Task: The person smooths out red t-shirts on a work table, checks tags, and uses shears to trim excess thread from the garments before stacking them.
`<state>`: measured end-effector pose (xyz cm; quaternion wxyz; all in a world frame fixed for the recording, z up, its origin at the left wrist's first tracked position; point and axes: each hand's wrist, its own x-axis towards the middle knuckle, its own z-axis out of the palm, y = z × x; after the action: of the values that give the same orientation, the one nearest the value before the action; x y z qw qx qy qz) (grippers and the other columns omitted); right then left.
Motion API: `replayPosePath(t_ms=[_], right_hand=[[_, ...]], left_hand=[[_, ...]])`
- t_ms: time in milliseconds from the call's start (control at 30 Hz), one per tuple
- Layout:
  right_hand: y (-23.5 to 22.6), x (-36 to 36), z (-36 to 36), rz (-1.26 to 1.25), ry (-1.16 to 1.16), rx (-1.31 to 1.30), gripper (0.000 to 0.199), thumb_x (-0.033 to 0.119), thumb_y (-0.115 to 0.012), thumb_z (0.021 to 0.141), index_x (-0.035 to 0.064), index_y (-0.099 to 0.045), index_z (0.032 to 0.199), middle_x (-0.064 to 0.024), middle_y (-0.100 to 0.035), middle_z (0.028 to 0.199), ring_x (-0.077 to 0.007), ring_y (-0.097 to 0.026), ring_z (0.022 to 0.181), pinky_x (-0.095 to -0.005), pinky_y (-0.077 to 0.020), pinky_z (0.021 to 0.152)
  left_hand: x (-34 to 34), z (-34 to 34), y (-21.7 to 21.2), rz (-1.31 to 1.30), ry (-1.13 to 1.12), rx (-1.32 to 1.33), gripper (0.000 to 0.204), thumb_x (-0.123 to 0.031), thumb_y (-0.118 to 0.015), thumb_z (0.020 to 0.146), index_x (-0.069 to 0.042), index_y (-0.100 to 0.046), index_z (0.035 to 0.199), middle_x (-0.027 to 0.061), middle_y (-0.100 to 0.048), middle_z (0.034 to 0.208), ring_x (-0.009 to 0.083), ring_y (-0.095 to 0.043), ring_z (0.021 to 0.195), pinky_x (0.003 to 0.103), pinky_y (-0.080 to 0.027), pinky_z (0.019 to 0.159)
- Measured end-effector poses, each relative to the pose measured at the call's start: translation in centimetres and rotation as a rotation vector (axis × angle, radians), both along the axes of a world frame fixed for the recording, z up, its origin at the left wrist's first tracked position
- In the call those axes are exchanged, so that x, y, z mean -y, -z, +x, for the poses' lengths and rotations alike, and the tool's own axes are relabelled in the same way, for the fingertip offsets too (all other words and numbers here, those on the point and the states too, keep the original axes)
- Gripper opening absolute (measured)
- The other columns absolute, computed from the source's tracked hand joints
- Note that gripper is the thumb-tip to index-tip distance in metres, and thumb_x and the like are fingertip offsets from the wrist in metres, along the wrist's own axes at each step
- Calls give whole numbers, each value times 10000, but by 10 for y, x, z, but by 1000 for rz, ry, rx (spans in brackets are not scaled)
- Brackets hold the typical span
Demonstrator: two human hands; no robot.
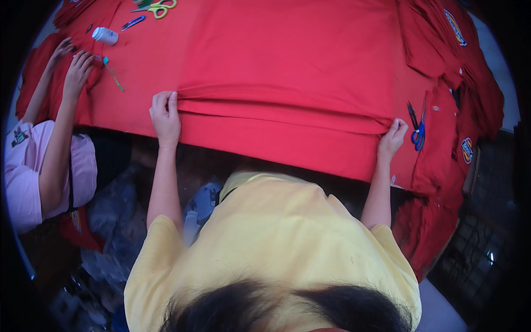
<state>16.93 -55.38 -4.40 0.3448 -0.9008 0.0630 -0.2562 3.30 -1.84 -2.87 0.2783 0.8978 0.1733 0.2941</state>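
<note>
wide fisheye view downward from head

I count two bare hands (pixel 165 117) (pixel 391 141), two co-worker hands (pixel 78 73) (pixel 60 51), one spread red cloth (pixel 293 52), two pairs of scissors (pixel 159 9) (pixel 418 133), one blue snipper (pixel 133 22), one slim black tool (pixel 412 114), one white bottle (pixel 105 36), one thin strip (pixel 114 76), three oval badges (pixel 454 26) (pixel 467 150) (pixel 76 220), and way too many bunched red pieces (pixel 428 50) to tally.

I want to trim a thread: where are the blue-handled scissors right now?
In the head view, the blue-handled scissors lie toward the right, between the person's right hand and the piled red garments.
</note>
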Motion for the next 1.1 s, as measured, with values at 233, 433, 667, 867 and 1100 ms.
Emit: replayPosePath(t_ms=[233, 433, 667, 867, 1100], right_hand=[[-5, -5, -2, -1, 27, 13, 246, 243, -459, 975, 6, -523, 992, -179, -596, 904, -326, -583, 845, -394, -445, 759], [0, -2, 0, 13, 23, -7, 227, 234, -467, 969, 12, -511, 973, -184, -602, 919, -351, -584, 852, -415, -441, 749], [2, -2, -2, -1, 36, 64, 219, 220, -453, 984, 5, -494, 997, -154, -585, 860, -270, -574, 777, -370, -449, 720], [0, -3, 0, -31, 35, 61, 226, 230, -455, 982, 8, -498, 997, -167, -587, 862, -311, -584, 785, -386, -447, 717], [0, -4, 0, -55, 36, 64, 228, 232, -469, 974, 8, -514, 984, -161, -595, 860, -316, -590, 787, -381, -451, 710]], left_hand=[[-2, -2, 3, -61, 13, 14, 183, -188, -537, 940, -15, -595, 918, 116, -595, 937, 271, -573, 862, 361, -428, 764], [1, -3, -1, -14, -2, -26, 183, -188, -550, 937, -13, -599, 924, 103, -596, 932, 251, -574, 851, 348, -438, 763], [1, -3, 3, -66, 3, 33, 199, -181, -526, 949, 7, -590, 937, 121, -590, 927, 260, -571, 853, 345, -446, 763], [0, -1, 4, -64, 7, 65, 197, -170, -525, 949, 15, -588, 936, 128, -589, 924, 260, -570, 853, 341, -446, 762], [0, -2, 3, -70, 18, 36, 188, -183, -559, 930, -1, -601, 948, 121, -592, 939, 265, -570, 881, 356, -443, 776]])
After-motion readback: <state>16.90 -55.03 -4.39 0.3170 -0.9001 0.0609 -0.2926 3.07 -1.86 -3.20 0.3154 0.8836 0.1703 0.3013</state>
